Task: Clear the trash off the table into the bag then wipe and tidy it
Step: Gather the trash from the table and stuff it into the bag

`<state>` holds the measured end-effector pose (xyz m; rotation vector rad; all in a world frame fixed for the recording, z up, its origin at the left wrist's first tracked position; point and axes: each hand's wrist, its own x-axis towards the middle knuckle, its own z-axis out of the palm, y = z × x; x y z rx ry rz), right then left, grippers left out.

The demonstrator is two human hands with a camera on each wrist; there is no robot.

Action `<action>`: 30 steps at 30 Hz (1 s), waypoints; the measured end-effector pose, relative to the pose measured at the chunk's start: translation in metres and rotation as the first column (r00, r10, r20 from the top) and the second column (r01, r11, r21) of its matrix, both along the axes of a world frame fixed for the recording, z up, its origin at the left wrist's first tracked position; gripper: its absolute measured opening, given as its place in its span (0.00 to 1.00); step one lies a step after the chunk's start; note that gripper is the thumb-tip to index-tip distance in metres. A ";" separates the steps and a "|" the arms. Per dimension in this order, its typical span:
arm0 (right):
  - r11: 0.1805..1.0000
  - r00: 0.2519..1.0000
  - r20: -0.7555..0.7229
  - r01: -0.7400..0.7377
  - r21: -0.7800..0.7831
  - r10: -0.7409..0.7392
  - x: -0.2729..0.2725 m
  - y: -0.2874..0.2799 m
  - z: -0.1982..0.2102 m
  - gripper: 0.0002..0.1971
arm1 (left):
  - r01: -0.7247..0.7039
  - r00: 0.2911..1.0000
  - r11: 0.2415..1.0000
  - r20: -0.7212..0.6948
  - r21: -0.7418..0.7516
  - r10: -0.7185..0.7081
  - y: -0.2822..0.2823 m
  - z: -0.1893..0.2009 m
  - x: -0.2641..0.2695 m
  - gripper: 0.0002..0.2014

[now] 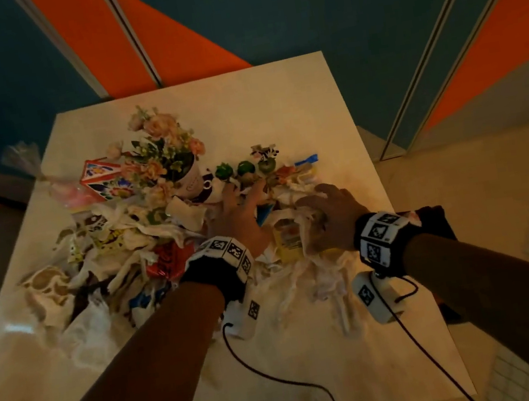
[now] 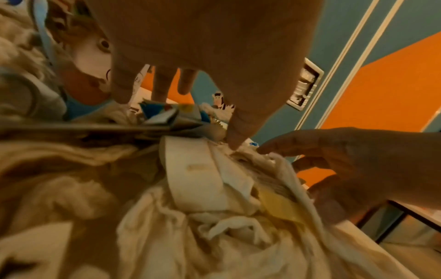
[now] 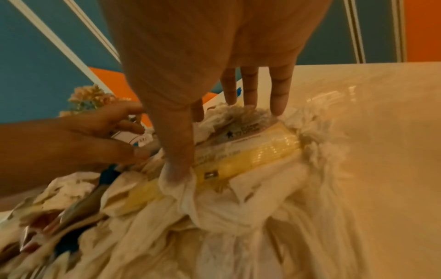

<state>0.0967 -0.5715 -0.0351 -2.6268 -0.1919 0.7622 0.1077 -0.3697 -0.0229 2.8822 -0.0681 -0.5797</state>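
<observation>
A heap of trash covers the white table: crumpled white tissues, a red wrapper, printed wrappers and a yellow packet. My left hand lies spread on the heap's middle with straight fingers, and its thumb touches tissue beside a blue folded carton. My right hand arches over the yellow packet. Its fingertips are on the far side, and its thumb is dug into tissue on the near side.
A white pot of pink flowers, a colourful carton and small green figurines stand behind the heap. A clear plastic bag hangs off the left edge. Something dark sits at the right edge. Cables trail across the near table.
</observation>
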 end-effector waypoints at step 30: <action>0.877 0.918 0.177 0.260 0.404 -0.354 0.009 0.014 0.057 0.18 | -0.109 0.964 0.973 0.219 -0.202 0.153 0.043 0.049 -0.014 0.26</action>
